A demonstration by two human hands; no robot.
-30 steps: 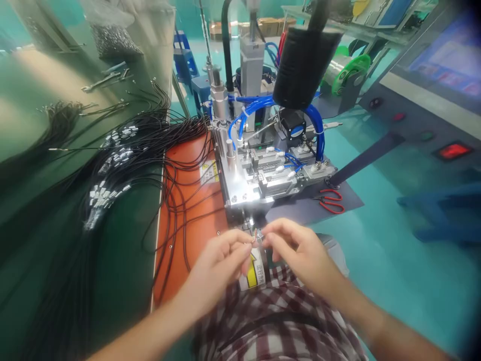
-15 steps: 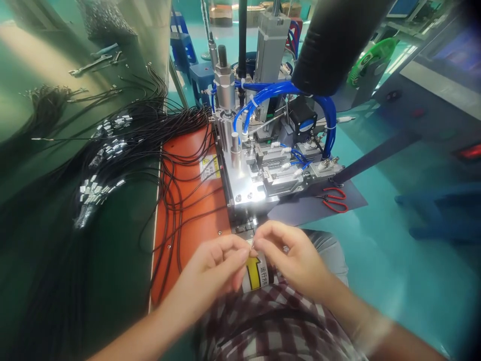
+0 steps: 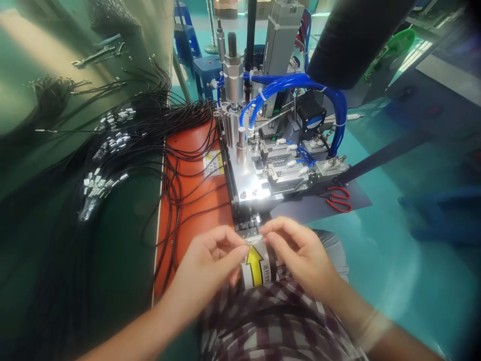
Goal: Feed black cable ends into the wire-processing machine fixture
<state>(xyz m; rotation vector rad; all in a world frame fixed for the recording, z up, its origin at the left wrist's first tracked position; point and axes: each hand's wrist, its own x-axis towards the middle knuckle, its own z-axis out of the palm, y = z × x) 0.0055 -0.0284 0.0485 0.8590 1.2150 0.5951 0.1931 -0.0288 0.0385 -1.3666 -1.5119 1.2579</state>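
My left hand [image 3: 212, 263] and my right hand [image 3: 296, 253] meet fingertip to fingertip just in front of a metal machine [image 3: 263, 170]. Both are pinched on something small and thin between them, too small to name. Right under the fingertips is a white label with a yellow arrow [image 3: 256, 265] on the machine's near face. The hands hover above my lap in a checked garment [image 3: 278, 321].
Many black cables [image 3: 124, 145] with silver end pieces lie over the green bench and the orange plate [image 3: 195, 200] at the left. Blue air hoses [image 3: 300, 85] loop over the machine. Red-handled scissors [image 3: 338, 199] lie on a dark mat at the right. Spanners [image 3: 97, 50] rest far left.
My hands have come closer to the machine's front edge, with the fingertips staying pinched together. The view has shifted nearer to the machine.
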